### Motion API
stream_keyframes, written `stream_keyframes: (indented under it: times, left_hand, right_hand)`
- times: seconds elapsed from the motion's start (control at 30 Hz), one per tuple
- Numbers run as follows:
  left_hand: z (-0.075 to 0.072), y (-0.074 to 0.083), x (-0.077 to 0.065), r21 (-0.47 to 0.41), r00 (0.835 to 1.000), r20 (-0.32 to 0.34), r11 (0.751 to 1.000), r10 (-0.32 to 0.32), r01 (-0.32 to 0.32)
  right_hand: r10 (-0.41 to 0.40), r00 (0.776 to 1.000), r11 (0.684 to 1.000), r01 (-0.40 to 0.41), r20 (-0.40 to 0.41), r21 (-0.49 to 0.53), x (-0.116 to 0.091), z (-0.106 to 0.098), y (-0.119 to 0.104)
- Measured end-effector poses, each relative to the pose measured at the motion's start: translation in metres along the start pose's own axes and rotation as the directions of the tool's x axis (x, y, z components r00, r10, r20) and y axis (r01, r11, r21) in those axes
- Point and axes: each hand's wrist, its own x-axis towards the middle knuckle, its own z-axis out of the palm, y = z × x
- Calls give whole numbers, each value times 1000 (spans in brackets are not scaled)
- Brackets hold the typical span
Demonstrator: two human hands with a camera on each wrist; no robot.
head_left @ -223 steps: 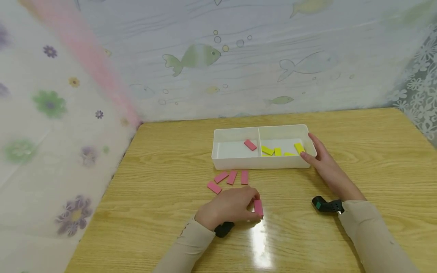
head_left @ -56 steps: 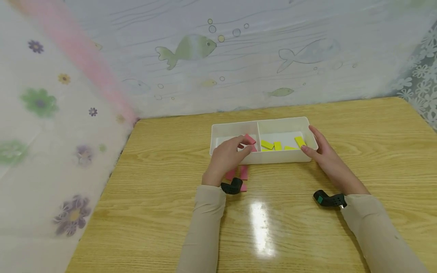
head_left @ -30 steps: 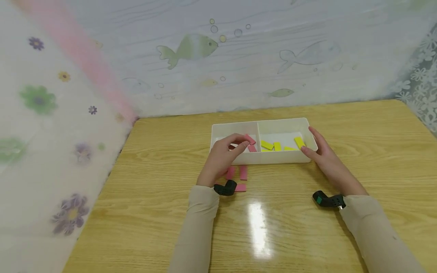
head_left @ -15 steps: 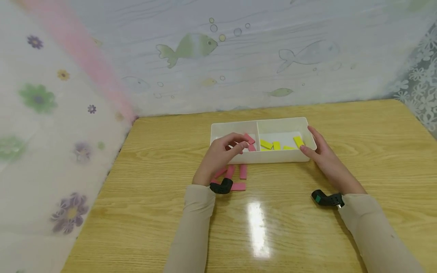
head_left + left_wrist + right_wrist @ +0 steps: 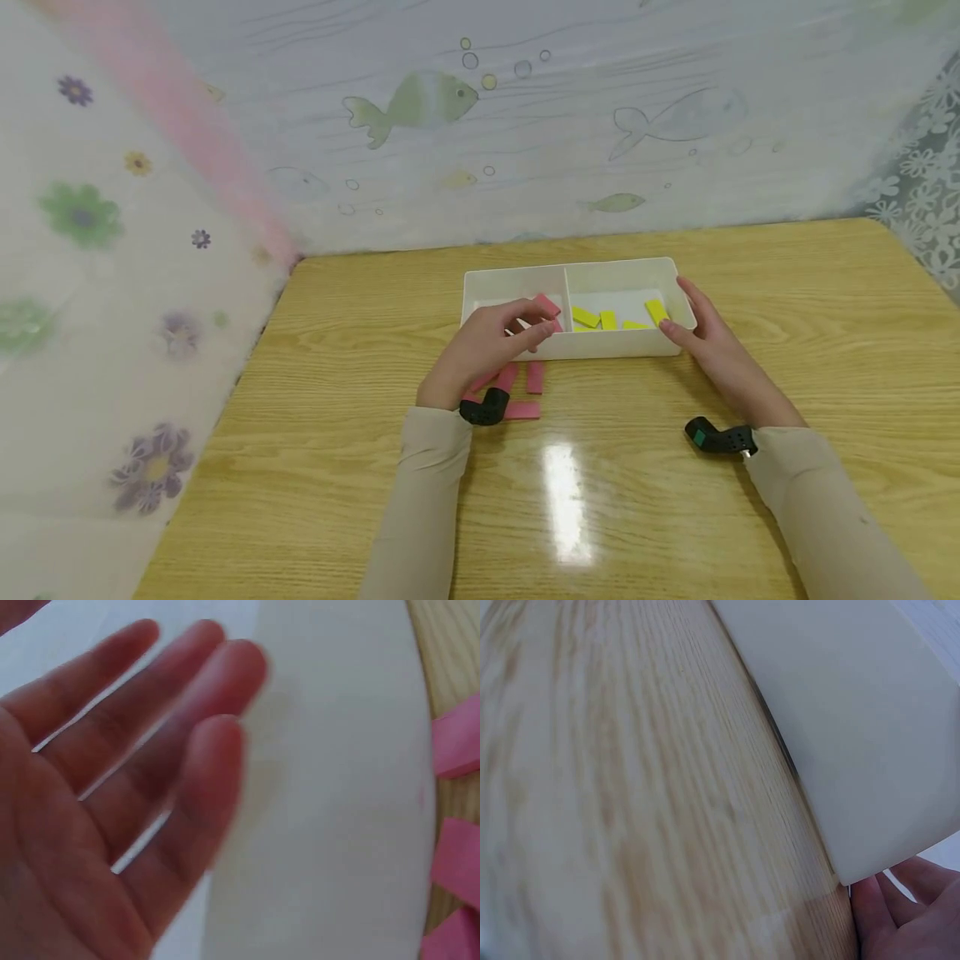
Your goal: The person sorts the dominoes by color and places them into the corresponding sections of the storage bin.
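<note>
A white two-compartment box (image 5: 622, 342) stands on the table. My right hand (image 5: 712, 358) grips its right end, thumb over the front rim and fingers round the outer side. Above the left compartment is my left hand (image 5: 487, 340), its fingers loosely bent and apart, with nothing held in the left wrist view. Its fingertips are right at two pink rectangular blocks, one pink block (image 5: 548, 302) lying behind the other and partly covered. Several yellow blocks, such as one yellow block (image 5: 656, 312), lie in the right compartment.
Several more pink blocks lie on the wooden table (image 5: 337, 417) before the box, including one upright-lying pink block (image 5: 535, 377) and one sideways pink block (image 5: 522, 410). The left wrist's black camera (image 5: 486, 407) partly covers others. A patterned wall covering (image 5: 525, 167) backs the table.
My left hand, which pinched a pink block over the front of the table, has moved to the left compartment. That compartment shows two pink blocks instead of one. My right hand keeps its grip.
</note>
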Motion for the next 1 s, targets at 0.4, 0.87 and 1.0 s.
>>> stream_keyframes:
  times: [0.4,0.87,1.0]
  left_hand:
    - [-1,-9,-5,209,982,134,972,-136,106]
    - [-2,-2,-10,319,948,239,939,-209,127]
    - [0,-3,-9,335,948,243,935,-207,119]
  right_hand:
    - [4,1000,1000,-4,-4,-10,-2,-1,0]
    - [3,1000,1000,-3,0,-23,0,0,0]
    - [3,1000,999,-3,-1,-32,-1,0,-1]
